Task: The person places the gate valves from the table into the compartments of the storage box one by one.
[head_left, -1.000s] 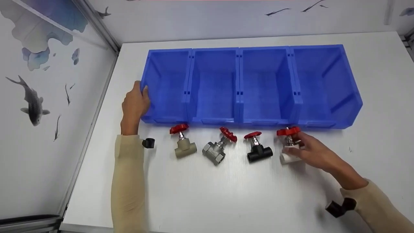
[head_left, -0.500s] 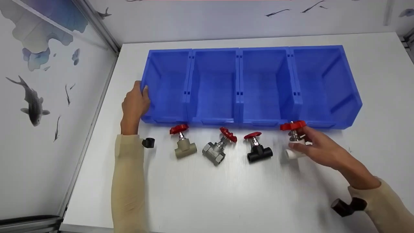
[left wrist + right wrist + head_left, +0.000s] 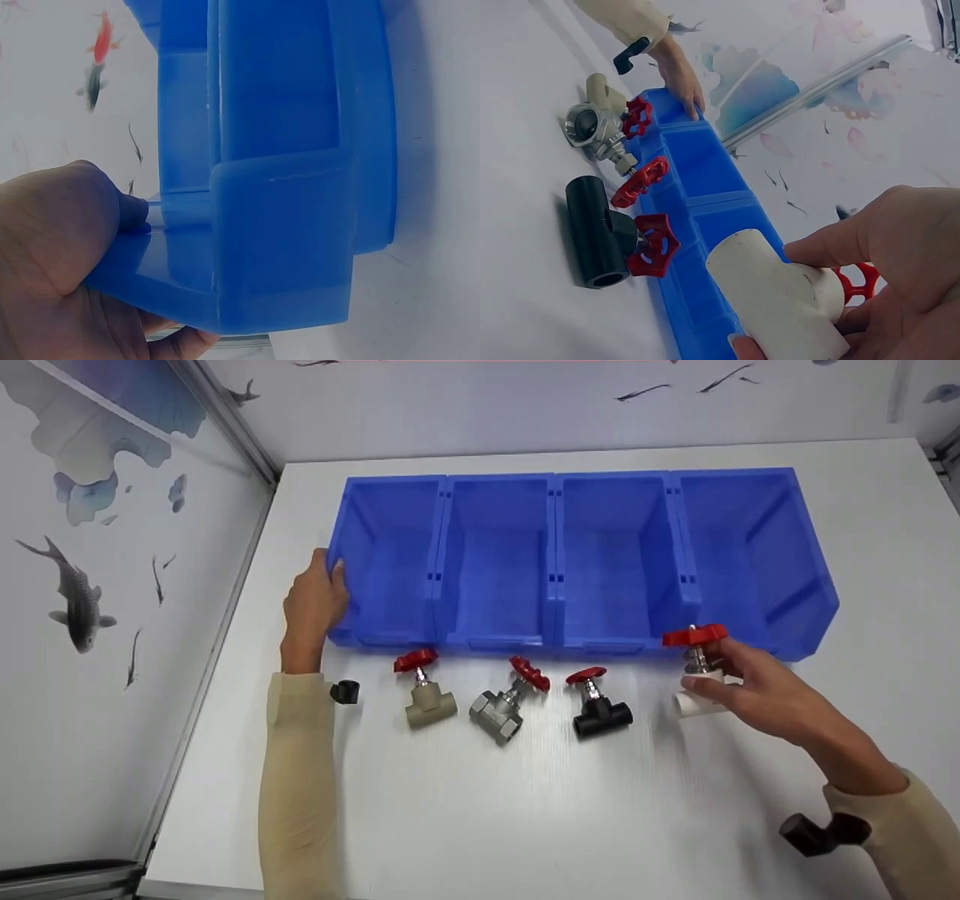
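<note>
In the head view my right hand [image 3: 780, 697] grips a white valve [image 3: 701, 694] with a red handwheel, held just above the table in front of the rightmost bin. The right wrist view shows thumb and fingers round its white tee body [image 3: 776, 296]. At the far left, my left hand [image 3: 315, 600] grips the side wall of the leftmost blue bin [image 3: 386, 562], thumb inside and fingers outside. On the table lie a beige valve [image 3: 430, 703], a silver metal valve [image 3: 498, 712] and a black valve [image 3: 602, 717], all with red handwheels.
Joined to the leftmost bin in a row are a second blue bin [image 3: 499, 577], a third bin [image 3: 609, 577] and a rightmost bin [image 3: 739, 555]. A white wall panel [image 3: 480, 412] stands behind the table [image 3: 480, 817], and another rises on the left.
My right hand has lifted the white valve off the table and moved it slightly right and towards the rightmost bin. The left hand keeps its place on the leftmost bin.
</note>
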A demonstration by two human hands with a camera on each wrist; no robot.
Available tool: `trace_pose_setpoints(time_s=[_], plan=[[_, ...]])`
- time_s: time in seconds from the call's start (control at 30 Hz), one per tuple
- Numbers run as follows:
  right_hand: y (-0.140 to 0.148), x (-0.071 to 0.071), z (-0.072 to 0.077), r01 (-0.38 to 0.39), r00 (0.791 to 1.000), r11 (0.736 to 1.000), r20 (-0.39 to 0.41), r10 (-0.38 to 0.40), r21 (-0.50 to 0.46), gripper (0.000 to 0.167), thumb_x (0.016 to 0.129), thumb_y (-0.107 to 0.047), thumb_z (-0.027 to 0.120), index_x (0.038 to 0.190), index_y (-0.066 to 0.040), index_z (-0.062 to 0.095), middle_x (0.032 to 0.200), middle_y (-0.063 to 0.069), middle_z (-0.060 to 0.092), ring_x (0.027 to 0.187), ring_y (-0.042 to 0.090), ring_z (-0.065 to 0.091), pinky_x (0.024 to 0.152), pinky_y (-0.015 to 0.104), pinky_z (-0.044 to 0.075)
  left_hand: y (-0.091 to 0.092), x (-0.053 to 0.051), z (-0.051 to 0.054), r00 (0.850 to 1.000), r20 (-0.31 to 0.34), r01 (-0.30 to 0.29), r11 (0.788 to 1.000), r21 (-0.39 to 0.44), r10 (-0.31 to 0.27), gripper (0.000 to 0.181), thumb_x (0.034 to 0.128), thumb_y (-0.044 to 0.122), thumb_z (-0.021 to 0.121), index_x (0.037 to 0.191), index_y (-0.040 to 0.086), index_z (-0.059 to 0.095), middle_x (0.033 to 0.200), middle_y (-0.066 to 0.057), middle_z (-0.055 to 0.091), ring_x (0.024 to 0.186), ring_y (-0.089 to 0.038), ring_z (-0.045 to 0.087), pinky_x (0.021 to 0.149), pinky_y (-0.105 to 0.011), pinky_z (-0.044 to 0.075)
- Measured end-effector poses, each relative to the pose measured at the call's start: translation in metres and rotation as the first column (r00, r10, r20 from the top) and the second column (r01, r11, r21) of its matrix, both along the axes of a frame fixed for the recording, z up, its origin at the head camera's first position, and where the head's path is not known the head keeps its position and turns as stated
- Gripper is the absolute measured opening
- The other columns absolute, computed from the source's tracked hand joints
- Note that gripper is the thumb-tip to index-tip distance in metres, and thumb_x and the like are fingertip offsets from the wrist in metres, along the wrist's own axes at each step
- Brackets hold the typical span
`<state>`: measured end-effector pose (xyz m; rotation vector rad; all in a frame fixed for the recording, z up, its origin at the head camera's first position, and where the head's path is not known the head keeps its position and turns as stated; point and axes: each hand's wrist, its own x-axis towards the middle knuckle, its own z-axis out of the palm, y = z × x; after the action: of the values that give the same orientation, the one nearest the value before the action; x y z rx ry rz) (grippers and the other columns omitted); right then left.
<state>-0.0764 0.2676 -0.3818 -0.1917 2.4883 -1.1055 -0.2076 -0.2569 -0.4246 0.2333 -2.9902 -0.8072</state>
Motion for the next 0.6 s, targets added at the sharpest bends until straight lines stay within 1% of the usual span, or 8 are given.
trace_pose_setpoints(time_s=[0.17, 0.3, 0.37, 0.43, 0.5, 0.6], plan=[[0.001, -0.003, 0.004, 0.015, 1.000, 1.000, 0.010, -0.015, 0.004, 0.048, 0.099, -0.035, 0.060, 0.127, 0.003, 0.049, 0.125, 0.018, 0.056, 0.123, 0.044, 0.047, 0.096, 0.059, 0.040, 0.000, 0.000, 0.000, 1.000, -0.002, 0.003, 1.000, 0.007, -0.003, 0.044, 0.1083, 0.029, 0.034, 0.142, 0.001, 0.041, 0.134, -0.028, 0.057, 0.116, -0.048, 0.059, 0.091, -0.062, 0.046], [0.003, -0.005, 0.008, 0.030, 1.000, 1.000, 0.003, -0.030, 0.002, 0.051, 0.100, -0.035, 0.060, 0.130, 0.003, 0.048, 0.127, 0.019, 0.055, 0.124, 0.044, 0.046, 0.097, 0.059, 0.039, 0.000, 0.000, 0.000, 1.000, -0.002, 0.000, 1.000, 0.004, 0.000, 0.043, 0.1081, 0.030, 0.034, 0.141, 0.003, 0.042, 0.132, -0.028, 0.058, 0.114, -0.048, 0.060, 0.089, -0.063, 0.046], [0.005, -0.006, 0.010, 0.039, 0.999, 0.999, -0.006, -0.039, 0.011, 0.050, 0.100, -0.035, 0.059, 0.130, 0.003, 0.048, 0.127, 0.019, 0.054, 0.123, 0.043, 0.045, 0.095, 0.057, 0.039, 0.000, 0.000, -0.001, 1.000, -0.002, -0.001, 1.000, 0.000, 0.001, 0.043, 0.1080, 0.030, 0.034, 0.141, 0.003, 0.042, 0.131, -0.028, 0.059, 0.114, -0.048, 0.060, 0.088, -0.063, 0.047], [0.007, -0.007, 0.012, 0.049, 0.999, 0.999, -0.013, -0.049, 0.018, 0.050, 0.100, -0.034, 0.058, 0.131, 0.003, 0.049, 0.126, 0.018, 0.054, 0.120, 0.041, 0.045, 0.093, 0.051, 0.041, 0.000, -0.001, -0.001, 1.000, 0.000, -0.002, 1.000, -0.003, 0.002, 0.043, 0.1079, 0.030, 0.034, 0.141, 0.003, 0.042, 0.130, -0.029, 0.059, 0.113, -0.048, 0.061, 0.087, -0.063, 0.047], [0.009, -0.009, 0.013, 0.060, 0.998, 0.998, -0.030, -0.059, 0.034, 0.047, 0.101, -0.034, 0.058, 0.131, 0.002, 0.050, 0.122, 0.016, 0.054, 0.113, 0.034, 0.046, 0.085, 0.042, 0.043, 0.000, -0.001, -0.001, 1.000, 0.004, -0.003, 1.000, -0.005, 0.003, 0.043, 0.1080, 0.030, 0.034, 0.141, 0.003, 0.042, 0.130, -0.029, 0.059, 0.113, -0.048, 0.061, 0.088, -0.063, 0.047], [0.012, -0.011, 0.015, 0.075, 0.996, 0.996, -0.059, -0.072, 0.049, 0.044, 0.101, -0.032, 0.058, 0.129, 0.000, 0.052, 0.116, 0.012, 0.055, 0.103, 0.024, 0.046, 0.074, 0.030, 0.044, 0.000, -0.001, 0.000, 1.000, 0.010, -0.007, 1.000, -0.003, 0.007, 0.043, 0.1079, 0.030, 0.034, 0.141, 0.003, 0.042, 0.131, -0.028, 0.059, 0.114, -0.048, 0.060, 0.089, -0.063, 0.047]])
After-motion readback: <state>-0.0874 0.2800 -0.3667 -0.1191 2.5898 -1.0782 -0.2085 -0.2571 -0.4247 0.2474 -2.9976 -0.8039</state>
